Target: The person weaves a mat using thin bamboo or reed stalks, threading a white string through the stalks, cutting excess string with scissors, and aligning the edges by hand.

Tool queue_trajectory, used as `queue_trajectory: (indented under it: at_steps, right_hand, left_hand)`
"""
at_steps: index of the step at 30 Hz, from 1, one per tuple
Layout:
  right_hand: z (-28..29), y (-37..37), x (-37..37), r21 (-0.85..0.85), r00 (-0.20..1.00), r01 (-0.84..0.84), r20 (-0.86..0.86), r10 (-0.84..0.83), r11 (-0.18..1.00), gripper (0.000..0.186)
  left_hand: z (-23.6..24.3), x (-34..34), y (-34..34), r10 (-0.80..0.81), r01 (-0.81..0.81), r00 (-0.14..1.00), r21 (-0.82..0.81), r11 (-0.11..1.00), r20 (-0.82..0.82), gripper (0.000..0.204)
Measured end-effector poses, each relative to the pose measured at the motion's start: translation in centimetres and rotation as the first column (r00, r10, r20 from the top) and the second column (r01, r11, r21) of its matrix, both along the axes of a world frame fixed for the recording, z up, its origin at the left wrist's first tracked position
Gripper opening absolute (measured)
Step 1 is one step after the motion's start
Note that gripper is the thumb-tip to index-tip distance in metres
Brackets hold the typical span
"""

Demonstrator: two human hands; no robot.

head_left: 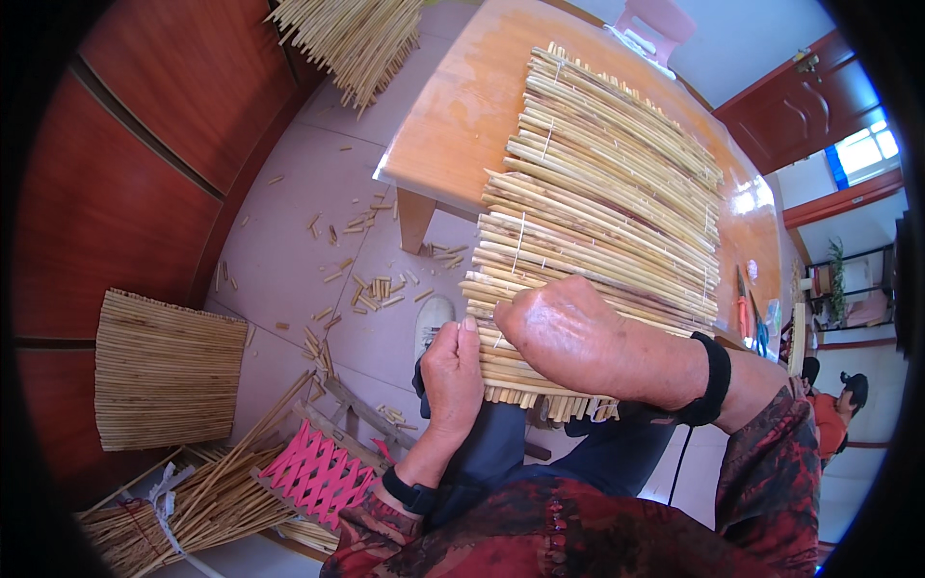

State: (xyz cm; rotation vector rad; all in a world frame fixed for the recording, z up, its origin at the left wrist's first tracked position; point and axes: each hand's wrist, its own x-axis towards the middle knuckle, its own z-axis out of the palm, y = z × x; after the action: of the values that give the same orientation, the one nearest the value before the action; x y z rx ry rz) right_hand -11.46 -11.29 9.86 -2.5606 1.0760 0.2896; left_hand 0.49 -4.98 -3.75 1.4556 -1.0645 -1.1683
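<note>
A mat of pale straw-coloured reed stalks (pixel 602 193), laid side by side and tied with white thread, lies over the table; its near end hangs over the edge above my lap. At the mat's near left corner my left hand (pixel 452 378) is closed, thumb up, gripping the stalk ends. Just right of it, my right hand (pixel 564 328) is bent down in a closed shape over the near stalks. Its fingertips are hidden behind the back of the hand, so what they pinch does not show. Both wrists wear black bands.
The wooden table (pixel 434 116) bears red-handled scissors (pixel 742 306) on the right. Cut reed pieces (pixel 378 292) litter the floor. A finished-looking mat (pixel 169 371) leans on the cabinet, near a reed bundle (pixel 145 530) and a pink-strapped stool (pixel 318 467). Another person (pixel 836 416) is far right.
</note>
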Motion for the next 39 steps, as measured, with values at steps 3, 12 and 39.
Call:
queue_trajectory:
  at_steps: [3, 12, 39]
  right_hand:
    - [-0.1, 0.0, 0.3, -0.007, 1.000, 0.011, -0.028, -0.011, 1.000, 0.006]
    - [-0.8, 0.2, -0.4, -0.100, 0.999, 0.010, 0.051, -0.005, 0.995, 0.010]
    - [0.9, -0.1, 1.3, -0.006, 0.980, -0.014, -0.198, 0.012, 1.000, 0.010]
  left_hand:
    - [0.0, 0.0, 0.0, 0.002, -0.002, 1.000, 0.000, 1.000, 0.018, 0.031]
    - [-0.6, -0.3, 0.0, 0.022, -0.023, 1.000, 0.014, 1.000, 0.020, 0.032]
    - [0.5, -0.6, 0.2, 0.080, -0.079, 0.995, -0.020, 0.997, 0.063, 0.036]
